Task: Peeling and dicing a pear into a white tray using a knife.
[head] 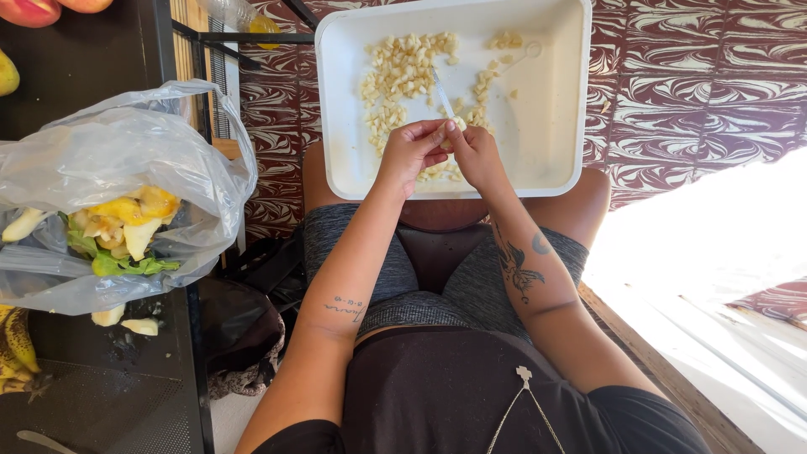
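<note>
Fruit [458, 124] sits pinched between your two hands, a small pale piece held just over the near edge of the tray [555, 126] that rests on your knees. Your left hand [409, 153] is curled nearly closed, fingertips gripping the piece; your right hand [477, 155] is closed too, and seems to hold a thin clear knife [442, 92] whose blade pokes up past your fingers — the handle is hidden, so the grip itself cannot be told for sure.

Judging by the tray, much of the cutting looks done: a wide scatter of pale cubes [402, 76] covers its left half and middle, with a few more below your hands. The right half lies bare, so there is room left. What you hold looks like the last bit of one fruit.

Further out, a clear plastic bag [126, 151] lies open on the black table [84, 50] to your left, full of peels and green scraps [126, 227]. Two loose scraps [126, 319] lie beside it, bananas [15, 349] at the near corner, red fruit [34, 10] at the far one. Nothing blocks your hands — only the tray's balance on your lap looks delicate.
</note>
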